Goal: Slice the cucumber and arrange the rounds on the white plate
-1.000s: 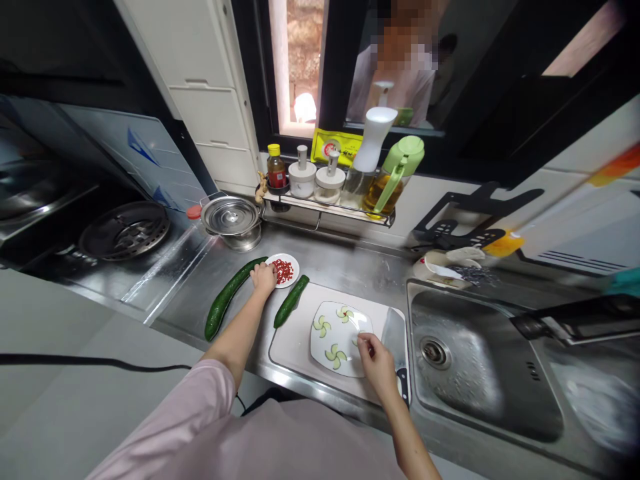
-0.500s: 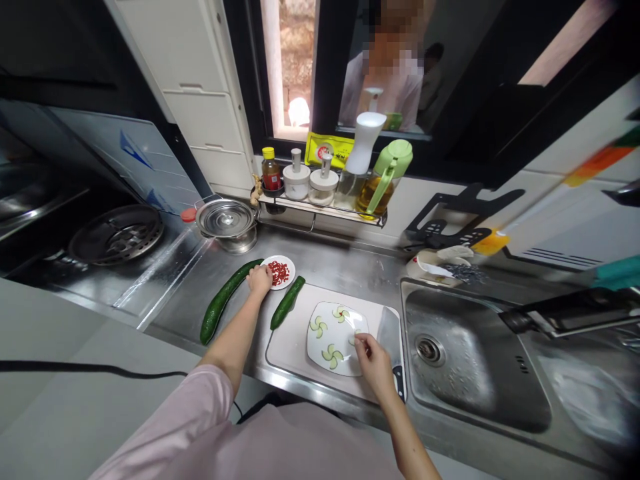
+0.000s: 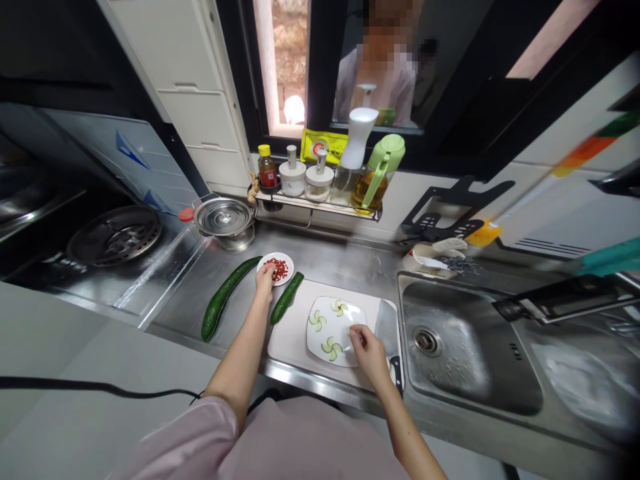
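My left hand (image 3: 265, 283) reaches over the near edge of a small white dish (image 3: 291, 265) that holds chopped red bits (image 3: 282, 269). Its fingers are drawn together at the bits, and anything between them is too small to make out. My right hand (image 3: 369, 351) hovers pinched above the right edge of a white square plate (image 3: 345, 338). On the plate, pale green slices with dark rims form several pinwheel flowers (image 3: 331, 348); the upper one (image 3: 339, 307) has a red speck in its centre. My right fingers partly cover another flower.
Under the plate lies a cutting board (image 3: 290, 343), with a knife (image 3: 387, 325) on its right and a short cucumber (image 3: 287, 299) at its left edge. A long cucumber (image 3: 223, 301) lies farther left. The sink (image 3: 465, 353) is right; a lidded pot (image 3: 225, 220) and condiment rack (image 3: 320, 206) stand behind.
My left hand has moved from the dish's left rim over the red bits. The right hand stays pinched by the plate's right edge. The whole view has shifted slightly.
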Demonstrator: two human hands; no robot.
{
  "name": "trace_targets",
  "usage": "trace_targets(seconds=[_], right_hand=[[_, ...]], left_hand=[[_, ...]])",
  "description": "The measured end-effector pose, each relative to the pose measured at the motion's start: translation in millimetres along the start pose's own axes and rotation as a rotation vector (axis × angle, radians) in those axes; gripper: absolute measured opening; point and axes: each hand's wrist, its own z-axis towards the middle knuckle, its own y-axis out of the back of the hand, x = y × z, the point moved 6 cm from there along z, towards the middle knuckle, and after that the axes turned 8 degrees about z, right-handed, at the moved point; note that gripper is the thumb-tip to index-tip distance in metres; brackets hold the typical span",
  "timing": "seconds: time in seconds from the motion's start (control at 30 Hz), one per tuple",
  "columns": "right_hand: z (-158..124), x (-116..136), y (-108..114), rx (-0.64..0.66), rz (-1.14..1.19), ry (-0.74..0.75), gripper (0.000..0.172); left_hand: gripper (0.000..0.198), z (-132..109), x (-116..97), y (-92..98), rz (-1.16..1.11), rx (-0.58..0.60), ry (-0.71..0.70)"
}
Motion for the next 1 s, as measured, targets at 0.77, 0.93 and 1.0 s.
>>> trace_targets(seconds=[0.77, 0.93, 1.0], right_hand=[[31.9, 77.9, 10.8, -0.023, 0.113, 0.133, 0.024], [26.4, 70.3, 15.9, -0.02, 0.107, 0.124, 0.023], [25.0, 68.1, 17.3, -0.021, 0.104, 0.123, 0.022]], left_hand=[[0.029, -178.9, -14.6, -88.1, 0.105, 0.652, 0.038], [0.026, -187.7, -16.0, -95.0, 0.142, 0.663, 0.005], [0.025, -189.7, -17.2, -96.9, 0.15, 0.669, -0.014]])
